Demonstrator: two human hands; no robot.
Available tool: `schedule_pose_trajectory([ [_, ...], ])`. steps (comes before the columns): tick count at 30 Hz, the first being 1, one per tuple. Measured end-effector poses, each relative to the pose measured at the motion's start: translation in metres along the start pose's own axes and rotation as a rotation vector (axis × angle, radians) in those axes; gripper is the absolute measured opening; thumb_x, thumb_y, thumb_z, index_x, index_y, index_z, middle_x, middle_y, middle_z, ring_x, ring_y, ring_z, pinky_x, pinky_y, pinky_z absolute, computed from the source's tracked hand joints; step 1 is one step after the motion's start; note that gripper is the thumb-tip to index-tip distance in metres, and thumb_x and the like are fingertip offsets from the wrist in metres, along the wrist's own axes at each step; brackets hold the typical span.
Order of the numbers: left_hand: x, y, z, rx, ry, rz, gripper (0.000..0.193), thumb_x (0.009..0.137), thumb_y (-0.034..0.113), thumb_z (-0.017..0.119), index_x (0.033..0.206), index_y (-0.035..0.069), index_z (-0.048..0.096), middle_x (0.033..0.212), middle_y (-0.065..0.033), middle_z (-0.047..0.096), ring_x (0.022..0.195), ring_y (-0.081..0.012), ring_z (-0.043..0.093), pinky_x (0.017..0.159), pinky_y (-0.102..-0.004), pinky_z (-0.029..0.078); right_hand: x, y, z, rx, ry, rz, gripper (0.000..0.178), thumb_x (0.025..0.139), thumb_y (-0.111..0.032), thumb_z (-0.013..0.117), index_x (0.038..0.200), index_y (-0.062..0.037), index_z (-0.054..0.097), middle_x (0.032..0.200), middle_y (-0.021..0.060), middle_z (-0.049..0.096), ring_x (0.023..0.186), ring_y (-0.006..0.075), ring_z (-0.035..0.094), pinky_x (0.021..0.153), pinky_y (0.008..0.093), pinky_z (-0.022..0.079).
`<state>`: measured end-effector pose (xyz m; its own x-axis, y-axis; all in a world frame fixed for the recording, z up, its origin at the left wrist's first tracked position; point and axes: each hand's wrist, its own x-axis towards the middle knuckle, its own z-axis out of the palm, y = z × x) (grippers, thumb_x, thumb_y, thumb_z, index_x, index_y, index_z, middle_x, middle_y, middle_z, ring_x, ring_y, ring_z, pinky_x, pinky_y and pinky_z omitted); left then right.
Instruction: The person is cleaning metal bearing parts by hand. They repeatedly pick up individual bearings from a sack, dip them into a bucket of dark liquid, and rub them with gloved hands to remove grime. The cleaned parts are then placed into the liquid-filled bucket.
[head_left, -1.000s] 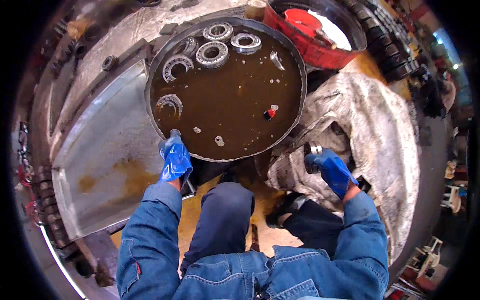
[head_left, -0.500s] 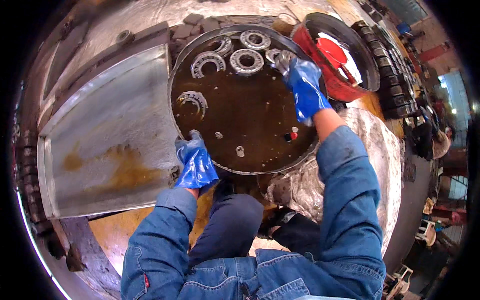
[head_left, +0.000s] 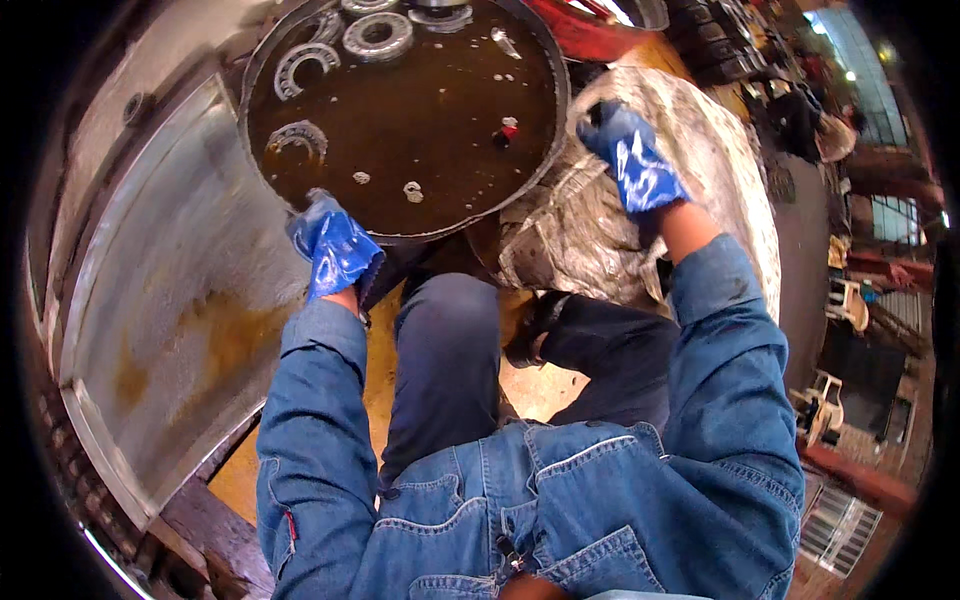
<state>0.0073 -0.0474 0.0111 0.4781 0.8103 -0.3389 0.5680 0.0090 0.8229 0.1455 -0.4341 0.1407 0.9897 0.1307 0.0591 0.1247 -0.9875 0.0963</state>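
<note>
My left hand (head_left: 337,242), in a shiny blue glove, is closed over the near-left rim of a round metal tub (head_left: 440,234). My right hand (head_left: 632,155), gloved alike, is raised right of the tub, over a crumpled silvery sheet (head_left: 690,130). Its fingers are curled around a dark spot; whether that is a small object or a gap I cannot make out. Brown, oily-looking liquid (head_left: 420,120) fills the tub. Roller bearings (head_left: 378,37) lie in it towards the far side, and a half-sunk bearing (head_left: 300,138) sits at the left.
Left of the tub is a wide, shallow metal tray (head_left: 190,270) with brown stains. A red container (head_left: 590,35) stands beyond the tub's right side. Small pieces (head_left: 413,190) and a red-and-black bit (head_left: 505,133) show in the liquid. White chairs (head_left: 822,405) stand far right.
My right hand has left the bearings at the tub's far side and come back to the right, outside the rim. My left hand stays on the rim. The view has shifted.
</note>
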Motion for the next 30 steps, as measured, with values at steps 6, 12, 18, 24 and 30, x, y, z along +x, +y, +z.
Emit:
schedule_pose_trajectory([
  [6,-0.024,0.026,-0.002,-0.252,-0.119,-0.164,0.044,0.098,0.037,0.055,0.112,-0.003,0.068,0.113,-0.0121,0.073,0.099,-0.0258,0.069,0.083,-0.0366,0.053,-0.097,0.026,0.070,-0.072,-0.148,-0.168,0.056,0.072,-0.044,0.077,0.113,-0.0084,0.064,0.105,0.0152,0.068,0.103,0.0342,0.064,0.088,0.0468,0.051],
  [12,0.000,0.008,-0.033,-0.263,-0.356,-0.205,0.048,0.105,0.034,0.042,0.133,-0.004,0.056,0.130,-0.0134,0.065,0.111,-0.0260,0.063,0.097,-0.0370,0.048,-0.047,-0.032,0.179,0.031,0.023,-0.212,0.067,0.071,-0.043,0.075,0.126,-0.0092,0.057,0.130,0.0161,0.057,0.127,0.0346,0.048,0.100,0.0502,0.041],
  [18,-0.044,0.049,-0.011,0.010,-0.332,-0.140,0.046,0.106,0.025,0.041,0.136,-0.007,0.052,0.130,-0.0151,0.063,0.115,-0.0247,0.059,0.105,-0.0336,0.042,-0.030,0.089,0.427,-0.181,-0.247,0.117,0.058,0.097,-0.047,0.047,0.149,-0.0216,0.040,0.159,0.0081,0.034,0.146,0.0306,0.030,0.117,0.0581,0.024],
  [24,-0.048,0.048,-0.017,0.139,-0.334,-0.040,0.046,0.106,0.027,0.039,0.138,-0.004,0.051,0.137,-0.0137,0.057,0.125,-0.0240,0.051,0.111,-0.0336,0.035,-0.047,0.136,0.475,-0.037,-0.172,-0.040,0.107,0.053,-0.056,0.087,0.145,-0.0205,0.044,0.149,0.0087,0.043,0.137,0.0337,0.040,0.114,0.0542,0.032],
  [30,-0.077,0.067,-0.016,0.244,-0.306,-0.026,0.048,0.105,0.029,0.040,0.137,-0.004,0.052,0.134,-0.0126,0.058,0.121,-0.0240,0.053,0.109,-0.0341,0.037,-0.037,0.127,0.439,0.228,-0.404,-0.023,0.092,0.067,-0.046,0.084,0.144,-0.0146,0.044,0.148,0.0127,0.047,0.136,0.0338,0.044,0.112,0.0413,0.039],
])
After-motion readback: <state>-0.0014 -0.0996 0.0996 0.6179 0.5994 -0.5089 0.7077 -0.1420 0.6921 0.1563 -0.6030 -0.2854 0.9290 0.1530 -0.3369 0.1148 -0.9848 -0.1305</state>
